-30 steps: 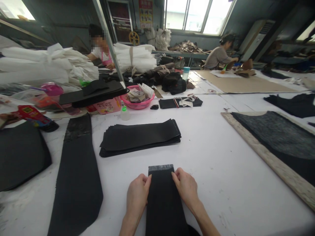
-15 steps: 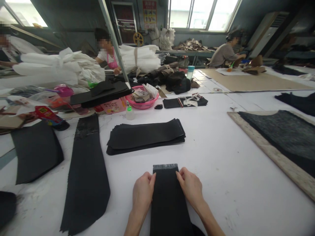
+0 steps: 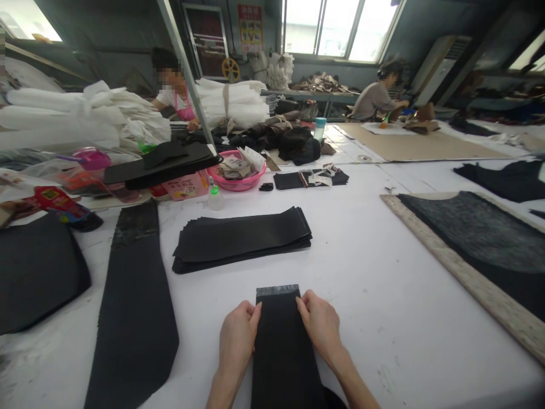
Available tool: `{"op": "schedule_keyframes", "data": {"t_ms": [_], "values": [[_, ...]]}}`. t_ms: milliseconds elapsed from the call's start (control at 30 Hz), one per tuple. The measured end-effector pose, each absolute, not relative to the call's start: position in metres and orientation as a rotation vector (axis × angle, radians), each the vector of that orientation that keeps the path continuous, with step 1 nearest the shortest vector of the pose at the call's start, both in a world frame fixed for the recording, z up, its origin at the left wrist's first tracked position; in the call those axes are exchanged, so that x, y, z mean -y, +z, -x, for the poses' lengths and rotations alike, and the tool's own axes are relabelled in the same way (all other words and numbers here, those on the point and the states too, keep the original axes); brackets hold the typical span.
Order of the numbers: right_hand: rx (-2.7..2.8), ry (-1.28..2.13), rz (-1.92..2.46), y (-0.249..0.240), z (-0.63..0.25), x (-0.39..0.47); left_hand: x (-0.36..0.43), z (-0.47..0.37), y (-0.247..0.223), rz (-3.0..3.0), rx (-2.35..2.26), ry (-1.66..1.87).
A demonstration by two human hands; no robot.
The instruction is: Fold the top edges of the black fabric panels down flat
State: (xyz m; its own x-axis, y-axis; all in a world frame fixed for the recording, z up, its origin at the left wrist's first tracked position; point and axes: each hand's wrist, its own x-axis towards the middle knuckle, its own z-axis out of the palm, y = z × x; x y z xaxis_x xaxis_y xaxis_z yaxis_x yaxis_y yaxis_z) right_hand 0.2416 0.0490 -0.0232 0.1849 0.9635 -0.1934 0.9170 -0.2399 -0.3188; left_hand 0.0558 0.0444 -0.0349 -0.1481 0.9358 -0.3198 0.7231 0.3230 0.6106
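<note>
A long black fabric panel (image 3: pixel 281 346) with a greyish strip across its far end lies in front of me on the white table (image 3: pixel 357 272). My left hand (image 3: pixel 239 335) pinches its left edge near that end. On the opposite edge, thumb and fingers of my right hand (image 3: pixel 320 324) are closed on the same panel. Just beyond is a stack of black panels (image 3: pixel 242 238) with uneven edges. To the left, a longer stack of black pieces (image 3: pixel 134 307) shows a shiny patch at its far end.
A pink basket (image 3: pixel 238 180) holding tags stands beside a small green-capped bottle (image 3: pixel 215 199). At right lies a board (image 3: pixel 451 267) with dark fabric on it. Further back are white rolls (image 3: pixel 232 105), a co-worker in a pink apron (image 3: pixel 181 102) and another person (image 3: pixel 377 99).
The whole scene has shifted slightly left as my view turned right. Both hands keep their hold on the panel's edges, with little visible movement.
</note>
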Motion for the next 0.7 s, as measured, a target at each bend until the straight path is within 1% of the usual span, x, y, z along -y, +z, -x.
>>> {"op": "schedule_keyframes", "data": {"t_ms": [233,700], "values": [[1.858,0.539,2.323,-0.0213,-0.2413,-0.0493,-0.0434,-0.0549,-0.0376,-1.462,-1.923,0.416],[1.896,0.591,2.340,-0.0180,-0.2448,-0.0545,-0.0450,-0.0566,-0.0341,-1.583,-2.023,0.310]]}}
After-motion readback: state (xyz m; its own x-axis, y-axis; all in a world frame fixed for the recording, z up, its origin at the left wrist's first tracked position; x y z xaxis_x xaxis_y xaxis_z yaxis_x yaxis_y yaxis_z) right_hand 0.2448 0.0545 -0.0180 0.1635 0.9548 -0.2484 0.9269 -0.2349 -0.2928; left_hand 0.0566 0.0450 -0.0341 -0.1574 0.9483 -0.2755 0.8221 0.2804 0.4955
